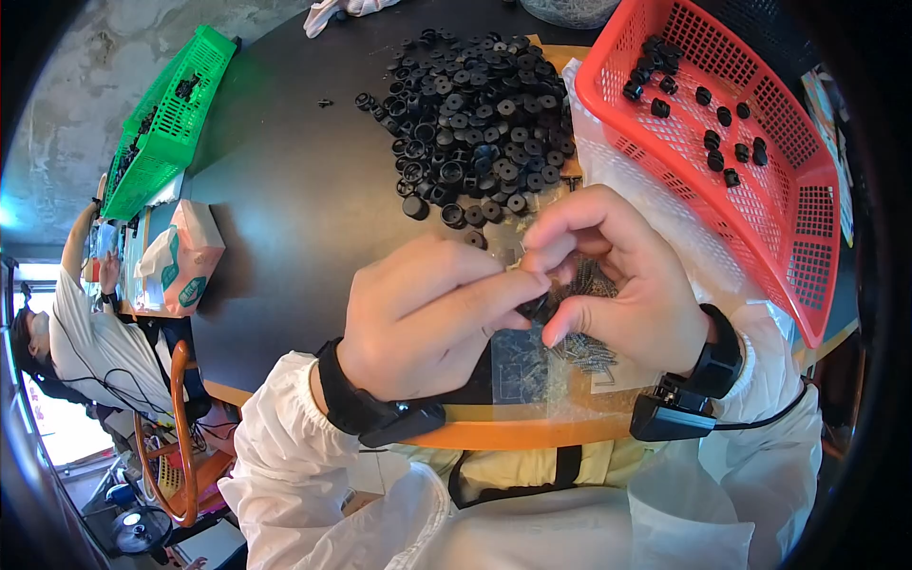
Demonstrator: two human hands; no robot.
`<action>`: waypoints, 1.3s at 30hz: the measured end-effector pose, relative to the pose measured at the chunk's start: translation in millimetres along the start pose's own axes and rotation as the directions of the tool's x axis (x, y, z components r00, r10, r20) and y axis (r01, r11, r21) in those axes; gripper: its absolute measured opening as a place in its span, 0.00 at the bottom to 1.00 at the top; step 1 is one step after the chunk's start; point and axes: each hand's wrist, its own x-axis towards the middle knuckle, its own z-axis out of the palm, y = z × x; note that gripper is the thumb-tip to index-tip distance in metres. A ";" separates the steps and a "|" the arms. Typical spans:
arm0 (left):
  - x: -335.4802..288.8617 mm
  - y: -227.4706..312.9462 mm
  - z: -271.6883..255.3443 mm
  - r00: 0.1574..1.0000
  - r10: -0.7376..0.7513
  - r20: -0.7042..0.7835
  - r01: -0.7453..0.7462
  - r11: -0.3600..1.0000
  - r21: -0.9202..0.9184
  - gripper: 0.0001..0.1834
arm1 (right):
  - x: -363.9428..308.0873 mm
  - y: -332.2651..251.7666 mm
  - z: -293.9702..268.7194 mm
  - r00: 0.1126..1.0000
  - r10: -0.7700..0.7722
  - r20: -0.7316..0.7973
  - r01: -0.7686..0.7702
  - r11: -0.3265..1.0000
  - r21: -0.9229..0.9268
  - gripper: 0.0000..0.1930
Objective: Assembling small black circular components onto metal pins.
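Note:
Above the near edge of the table, my left hand (418, 313) and my right hand (632, 280) meet fingertip to fingertip. A small black plastic part (536, 308) shows below the left fingertips, mostly covered by them. My right fingers curl in toward the same spot, and what they pinch is hidden. Just under the hands lies a clear plastic bag (521, 366) with a heap of small metal springs (591, 353) on it. Beyond my fingers spreads a large pile of round black plastic caps (484, 123), some showing a centre hole.
A red basket (698, 204) holding several black parts stands on the right. At the far left is a green basket (163, 123) with black pieces. A tissue pack (195, 252) lies near it. Another person (85, 328) reaches over the table's left end, beside a wooden chair (180, 437).

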 end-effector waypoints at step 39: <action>4.2 -26.1 -8.8 0.990 -0.124 -0.067 0.136 0.964 0.227 0.13 | 3.7 -18.4 -15.7 0.850 -0.494 0.180 0.254 0.085 -0.963 0.14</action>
